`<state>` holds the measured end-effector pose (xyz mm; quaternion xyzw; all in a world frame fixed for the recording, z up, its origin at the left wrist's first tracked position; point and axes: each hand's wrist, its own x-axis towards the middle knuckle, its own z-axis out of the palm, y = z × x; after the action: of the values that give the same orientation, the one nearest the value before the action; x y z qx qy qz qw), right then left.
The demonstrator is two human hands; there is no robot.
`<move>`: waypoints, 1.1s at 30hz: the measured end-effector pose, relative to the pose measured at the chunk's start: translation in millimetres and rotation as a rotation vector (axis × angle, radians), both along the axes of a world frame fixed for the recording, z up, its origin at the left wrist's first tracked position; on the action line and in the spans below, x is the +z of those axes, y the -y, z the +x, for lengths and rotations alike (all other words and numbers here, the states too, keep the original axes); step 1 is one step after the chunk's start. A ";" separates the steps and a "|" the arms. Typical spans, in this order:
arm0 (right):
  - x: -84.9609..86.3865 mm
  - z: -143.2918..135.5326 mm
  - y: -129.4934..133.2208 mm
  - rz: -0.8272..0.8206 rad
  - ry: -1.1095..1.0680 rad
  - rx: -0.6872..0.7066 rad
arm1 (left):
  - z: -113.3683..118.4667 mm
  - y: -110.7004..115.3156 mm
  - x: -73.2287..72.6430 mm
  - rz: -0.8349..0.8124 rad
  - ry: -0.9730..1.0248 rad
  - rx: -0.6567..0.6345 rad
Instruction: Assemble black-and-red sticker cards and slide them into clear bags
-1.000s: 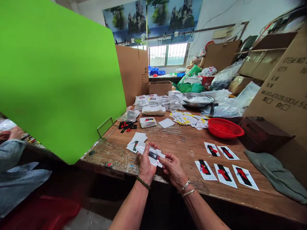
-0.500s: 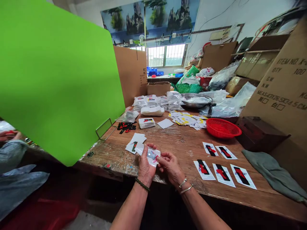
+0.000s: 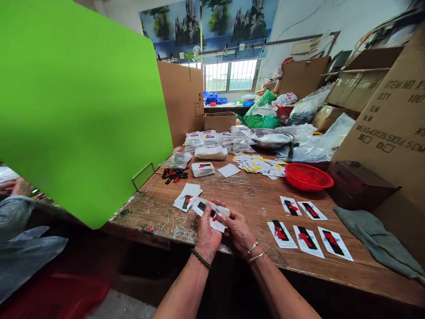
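Note:
Both hands hold a small white packet (image 3: 198, 202) with a black and red piece on it; its surface looks glossy, like clear plastic. My left hand (image 3: 208, 228) grips the packet from the left, thumb on top. My right hand (image 3: 239, 228) pinches its right end, fingers bent over the red part. Just behind the packet lie a few overlapping white cards (image 3: 181, 193), one bearing a green and red piece. To the right, several white cards (image 3: 288, 241) lie apart on the wooden table (image 3: 242, 197), each with a black and red piece on it.
Loose black and red pieces (image 3: 173, 175), a card stack (image 3: 203, 169) and bagged packs (image 3: 209, 138) stand behind. A red basket (image 3: 309, 178) and grey cloth (image 3: 375, 241) are right. A green panel (image 3: 83, 106) borders the left; another person's sleeve (image 3: 16, 217) shows beyond it.
The packet has shifted slightly right and turned in my hands. Its piece, pale under glare before, now shows black and red. My right thumb has moved over the packet.

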<state>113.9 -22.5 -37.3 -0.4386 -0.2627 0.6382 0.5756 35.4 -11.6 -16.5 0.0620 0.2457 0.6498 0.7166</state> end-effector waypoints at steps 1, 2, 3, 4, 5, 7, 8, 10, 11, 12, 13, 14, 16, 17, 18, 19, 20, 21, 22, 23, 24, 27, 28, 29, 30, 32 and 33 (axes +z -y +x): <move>3.1 1.8 2.2 0.007 -0.014 0.063 | -1.6 -0.7 1.0 -0.015 0.005 -0.004; 6.4 3.8 4.5 0.012 -0.035 0.112 | -3.2 -1.4 1.9 -0.023 0.005 -0.006; 9.5 5.7 6.9 0.011 -0.059 0.141 | -4.7 -1.9 2.6 -0.023 0.003 -0.006; 12.2 7.4 8.9 0.002 -0.078 0.150 | -5.9 -2.1 3.2 -0.020 -0.001 -0.006; 14.3 8.8 10.4 -0.013 -0.091 0.149 | -6.8 -2.1 3.6 -0.015 -0.004 -0.007; 15.6 10.4 12.1 -0.036 -0.091 0.127 | -7.8 -1.7 4.0 -0.008 0.000 -0.008; 14.9 10.7 12.3 -0.039 -0.075 0.105 | -8.0 -1.6 4.1 -0.007 0.002 -0.005; 11.6 10.7 12.1 -0.024 -0.007 0.044 | -8.4 -1.6 4.2 -0.009 0.003 0.013; 9.7 10.5 12.0 -0.010 0.037 0.014 | -8.5 -1.8 4.2 -0.010 0.000 0.023; 8.0 10.2 12.1 0.008 0.077 -0.009 | -8.6 -2.0 4.3 -0.011 -0.007 0.032; 6.8 10.0 12.2 0.026 0.106 -0.020 | -8.6 -2.4 4.3 -0.008 -0.019 0.039; 6.0 9.9 12.4 0.041 0.116 -0.020 | -8.5 -2.8 4.3 -0.002 -0.035 0.048; 5.7 9.7 12.7 0.051 0.086 -0.008 | -7.9 -3.6 4.2 0.011 -0.070 0.078; 6.0 9.7 12.7 0.050 0.067 -0.002 | -7.4 -4.0 4.1 0.013 -0.086 0.093; 6.3 9.5 12.5 0.053 0.058 -0.003 | -6.9 -4.2 3.9 0.012 -0.099 0.104; 6.6 9.3 12.1 0.059 0.065 -0.019 | -6.2 -4.4 3.5 0.013 -0.106 0.107; 6.8 9.0 11.6 0.069 0.086 -0.050 | -5.5 -4.4 2.9 0.017 -0.110 0.105; 7.0 8.6 11.2 0.083 0.122 -0.086 | -4.9 -4.4 2.2 0.024 -0.110 0.099; 7.1 8.1 10.9 0.096 0.162 -0.118 | -4.5 -4.4 1.3 0.030 -0.109 0.093; 7.3 7.6 10.8 0.102 0.195 -0.139 | -4.4 -4.4 0.3 0.032 -0.106 0.086; 7.6 7.1 11.0 0.105 0.217 -0.142 | -4.6 -4.6 -0.7 0.028 -0.105 0.079; 8.6 6.4 12.3 0.129 0.244 -0.081 | -6.6 -5.5 -3.0 0.005 -0.107 0.068; 9.0 6.4 12.7 0.136 0.243 -0.075 | -7.2 -5.7 -3.3 0.003 -0.106 0.070; 9.4 6.6 12.9 0.137 0.240 -0.083 | -7.6 -5.7 -3.5 0.006 -0.102 0.071; 9.9 6.9 13.0 0.132 0.233 -0.097 | -7.7 -5.5 -3.6 0.013 -0.098 0.069; 11.1 7.9 12.5 0.099 0.213 -0.092 | -7.2 -4.4 -3.5 0.036 -0.092 0.064; 11.6 8.4 12.1 0.077 0.205 -0.061 | -6.6 -3.6 -3.4 0.051 -0.094 0.064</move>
<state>122.3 -34.6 -25.7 -0.4868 -0.3311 0.5616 0.5814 28.8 -8.0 -20.0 0.1027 0.2643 0.6749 0.6813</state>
